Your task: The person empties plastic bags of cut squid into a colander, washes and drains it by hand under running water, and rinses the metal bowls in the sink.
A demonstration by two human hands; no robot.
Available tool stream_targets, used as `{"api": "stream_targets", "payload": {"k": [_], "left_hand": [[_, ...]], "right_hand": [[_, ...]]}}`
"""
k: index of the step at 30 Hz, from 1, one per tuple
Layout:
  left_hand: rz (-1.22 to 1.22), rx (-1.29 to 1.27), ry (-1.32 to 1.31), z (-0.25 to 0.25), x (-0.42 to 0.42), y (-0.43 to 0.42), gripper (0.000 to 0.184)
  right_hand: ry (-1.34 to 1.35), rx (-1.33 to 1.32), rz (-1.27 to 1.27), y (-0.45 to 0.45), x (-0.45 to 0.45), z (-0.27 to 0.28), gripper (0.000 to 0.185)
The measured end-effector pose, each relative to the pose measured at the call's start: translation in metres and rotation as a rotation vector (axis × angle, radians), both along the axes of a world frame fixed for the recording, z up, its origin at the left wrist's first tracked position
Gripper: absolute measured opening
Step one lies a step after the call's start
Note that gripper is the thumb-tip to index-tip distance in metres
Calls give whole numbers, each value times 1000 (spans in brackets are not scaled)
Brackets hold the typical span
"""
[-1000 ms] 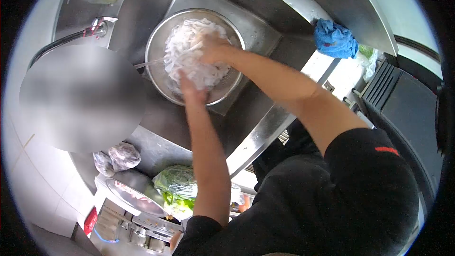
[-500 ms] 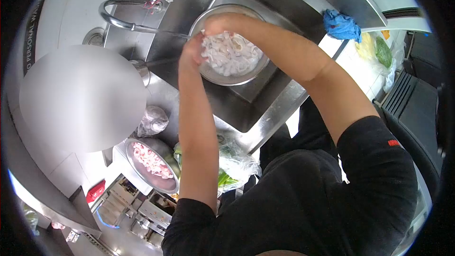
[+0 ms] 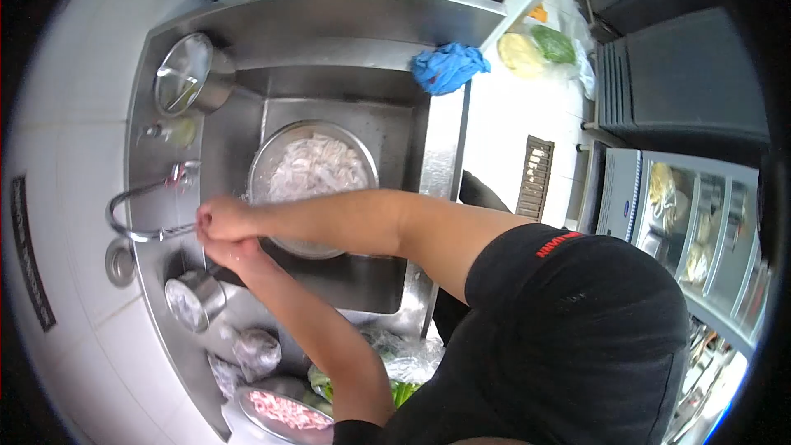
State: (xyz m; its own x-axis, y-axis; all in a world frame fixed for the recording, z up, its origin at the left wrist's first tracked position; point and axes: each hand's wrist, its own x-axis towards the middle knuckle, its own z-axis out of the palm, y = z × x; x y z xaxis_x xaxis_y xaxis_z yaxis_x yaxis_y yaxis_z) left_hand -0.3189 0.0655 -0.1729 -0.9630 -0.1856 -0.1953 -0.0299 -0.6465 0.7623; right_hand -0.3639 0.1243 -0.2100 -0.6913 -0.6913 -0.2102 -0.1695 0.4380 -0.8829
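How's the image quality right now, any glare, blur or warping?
Head view: the lens bows the outer edges of the sink and blackens the corners; brightness washes out the floor; pale strips look slightly soft. Also in the head view, lettering on the dark wall strip is too unclear to read.

Round metal bowl [image 3: 264, 168], upright in sink [image 3: 397, 156]; pale, whitish strips [image 3: 320, 166] heaped loosely inside, glossy.
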Motion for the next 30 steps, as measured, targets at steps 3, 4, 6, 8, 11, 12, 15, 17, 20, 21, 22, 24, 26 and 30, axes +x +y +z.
{"api": "stream_targets", "payload": {"k": [3,4,6,8,11,12,15,17,20,21,22,24,26,30], "left_hand": [[-30,-87,-29,-45,20,20,39],[-94,-229,-273,-101,27,23,40],[-181,-571,-798,-122,39,41,49],[-167,-853,-941,-124,51,62,58],[-220,-796,-651,-127,74,68,64],[-350,-565,-615,-124,71,67,70],[-233,-223,-602,-12,55,127,67],[-66,-2,-417,52,47,167,57],[77,60,-285,103,51,200,60],[-87,-29,-91,21,33,146,66],[-97,-69,-106,8,28,131,65],[-102,-256,-208,-4,42,103,62],[-142,-596,-267,-33,63,79,60],[-555,-1493,-563,-37,85,119,59]], "right_hand": [[0,38,-67,31,3,-29,39],[20,68,-96,53,5,-40,40],[95,162,-184,109,12,-57,44],[132,375,-276,165,38,-38,46],[66,528,-410,204,69,5,45],[21,405,-479,206,68,17,43],[-75,6,-632,189,47,64,51],[-325,-354,-587,162,28,87,71],[-425,-691,-717,123,31,92,74],[-404,-640,-592,122,47,98,76],[-374,-581,-471,126,61,102,78],[-297,-440,-247,157,78,109,82],[-22,-289,-85,218,90,138,80],[373,-60,-12,411,158,164,59]]}}
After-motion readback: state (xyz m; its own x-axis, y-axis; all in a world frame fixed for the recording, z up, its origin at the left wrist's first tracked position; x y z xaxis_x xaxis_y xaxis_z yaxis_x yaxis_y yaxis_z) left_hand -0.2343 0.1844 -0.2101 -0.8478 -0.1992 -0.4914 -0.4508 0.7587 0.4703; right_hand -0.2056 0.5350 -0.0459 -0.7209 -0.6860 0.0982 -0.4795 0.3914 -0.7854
